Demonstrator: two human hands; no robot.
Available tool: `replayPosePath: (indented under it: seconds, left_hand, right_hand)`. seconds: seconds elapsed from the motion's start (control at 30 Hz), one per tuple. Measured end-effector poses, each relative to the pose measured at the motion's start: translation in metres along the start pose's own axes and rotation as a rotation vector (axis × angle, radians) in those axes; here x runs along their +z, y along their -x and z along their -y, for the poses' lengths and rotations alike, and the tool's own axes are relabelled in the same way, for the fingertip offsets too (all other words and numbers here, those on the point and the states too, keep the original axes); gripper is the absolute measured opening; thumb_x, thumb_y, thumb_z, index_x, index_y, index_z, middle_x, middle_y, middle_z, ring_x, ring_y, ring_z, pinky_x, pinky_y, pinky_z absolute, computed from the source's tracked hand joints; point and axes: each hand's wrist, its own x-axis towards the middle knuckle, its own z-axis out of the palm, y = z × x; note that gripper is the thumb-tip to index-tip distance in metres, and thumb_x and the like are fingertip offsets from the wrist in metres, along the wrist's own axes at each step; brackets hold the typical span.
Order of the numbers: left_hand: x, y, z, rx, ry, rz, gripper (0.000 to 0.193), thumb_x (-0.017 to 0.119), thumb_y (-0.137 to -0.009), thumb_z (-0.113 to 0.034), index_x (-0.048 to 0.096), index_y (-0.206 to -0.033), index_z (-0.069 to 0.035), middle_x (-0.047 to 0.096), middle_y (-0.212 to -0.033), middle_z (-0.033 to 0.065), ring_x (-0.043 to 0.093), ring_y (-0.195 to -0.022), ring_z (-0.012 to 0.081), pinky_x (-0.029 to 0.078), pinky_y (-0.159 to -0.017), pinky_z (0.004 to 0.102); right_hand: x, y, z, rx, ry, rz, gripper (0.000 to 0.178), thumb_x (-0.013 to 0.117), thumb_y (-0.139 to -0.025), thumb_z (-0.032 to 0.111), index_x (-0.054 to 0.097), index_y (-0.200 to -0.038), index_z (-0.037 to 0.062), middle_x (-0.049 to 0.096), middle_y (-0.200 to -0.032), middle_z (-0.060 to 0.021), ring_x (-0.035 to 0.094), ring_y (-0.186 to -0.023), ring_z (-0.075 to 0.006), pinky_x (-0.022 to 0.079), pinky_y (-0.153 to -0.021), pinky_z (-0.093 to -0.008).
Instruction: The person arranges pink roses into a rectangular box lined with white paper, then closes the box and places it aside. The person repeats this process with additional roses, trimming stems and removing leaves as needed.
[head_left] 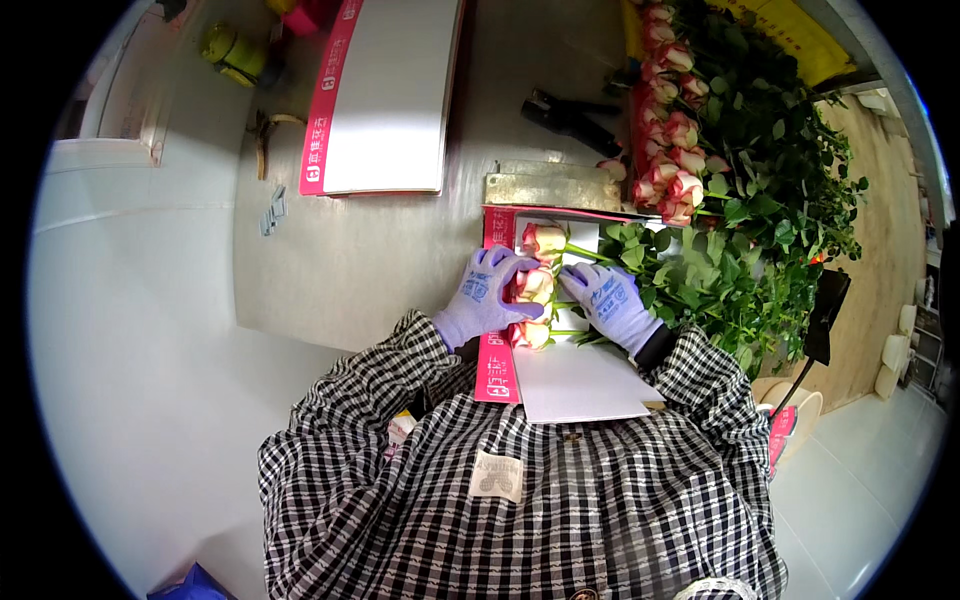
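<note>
At the upper left of the frame a yellow tape dispenser (232, 52) sits on the grey worktable (340, 270), out of the way of the work. Just right of it, top centre, lies a stack of white wrapping sheets with a pink edge (385, 95), flat and near enough to draw from.

In the centre, the left hand (483, 298), in a lilac glove, cups the pink-and-cream rose heads (535, 285) from their left side, fingers curled over them, seemingly to keep the blooms level in one column. The roses lie on a white sheet with a pink border (575, 385), heads toward the pink edge and stems running right, so the paper sits ready beneath them.

The right hand (612, 303), also gloved, rests spread on the stems and leaves (680, 275), pressing them flat; it grips nothing that I can make out.

Black shears (570, 115) lie above, and at the upper right a row of loose roses (675, 110) waits with heads aligned.
</note>
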Motion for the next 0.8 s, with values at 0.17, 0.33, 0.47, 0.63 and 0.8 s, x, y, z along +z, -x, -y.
replayPosePath:
  seconds: [0.17, 0.33, 0.47, 0.63, 0.8]
  left_hand:
    - [0.008, -0.005, -0.016, -0.259, -0.073, -0.089, 0.040, 0.078, -0.069, -0.039, 0.066, -0.099, -0.015, 0.056, -0.098, 0.0085, 0.049, -0.101, 0.0302, 0.037, -0.093, 0.0441]
    - [0.014, 0.001, -0.013, -0.249, -0.030, -0.197, 0.029, 0.077, -0.070, -0.035, 0.067, -0.085, -0.013, 0.059, -0.092, 0.0056, 0.053, -0.095, 0.0252, 0.039, -0.089, 0.0440]
    - [0.028, 0.005, 0.010, -0.434, 0.162, -0.115, 0.063, 0.081, -0.062, -0.045, 0.059, -0.111, -0.012, 0.053, -0.109, 0.0105, 0.046, -0.107, 0.0307, 0.035, -0.095, 0.0459]
    - [0.004, -0.009, -0.008, -0.240, 0.068, -0.165, 0.081, 0.080, -0.064, -0.040, 0.049, -0.134, -0.012, 0.051, -0.115, 0.0132, 0.045, -0.109, 0.0318, 0.034, -0.097, 0.0456]
    - [-0.005, -0.017, -0.008, -0.165, 0.110, 0.005, 0.067, 0.077, -0.067, -0.037, 0.058, -0.129, -0.021, 0.051, -0.115, 0.0118, 0.044, -0.109, 0.0314, 0.034, -0.096, 0.0439]
  right_hand:
    - [-0.022, -0.006, 0.006, 0.094, -0.106, -0.019, 0.036, 0.059, -0.087, 0.023, 0.056, -0.120, 0.0093, 0.058, -0.104, -0.0085, 0.061, -0.090, -0.0237, 0.049, -0.077, -0.0339]
    - [-0.029, -0.025, -0.014, 0.302, -0.125, -0.058, 0.037, 0.064, -0.081, 0.021, 0.057, -0.116, 0.0106, 0.060, -0.102, -0.0097, 0.061, -0.094, -0.0281, 0.049, -0.079, -0.0388]
    - [-0.012, -0.024, -0.016, 0.149, -0.075, -0.166, 0.039, 0.062, -0.076, 0.016, 0.058, -0.114, 0.0129, 0.059, -0.107, -0.0057, 0.059, -0.099, -0.0222, 0.047, -0.085, -0.0365]
    - [0.005, -0.024, -0.018, 0.115, -0.088, -0.311, 0.032, 0.065, -0.075, 0.016, 0.063, -0.107, 0.0139, 0.062, -0.099, -0.0037, 0.061, -0.090, -0.0220, 0.048, -0.077, -0.0360]
    - [0.005, -0.016, -0.020, 0.088, -0.114, -0.202, 0.043, 0.062, -0.074, 0.016, 0.059, -0.117, 0.0121, 0.059, -0.106, -0.0052, 0.059, -0.097, -0.0236, 0.046, -0.081, -0.0386]
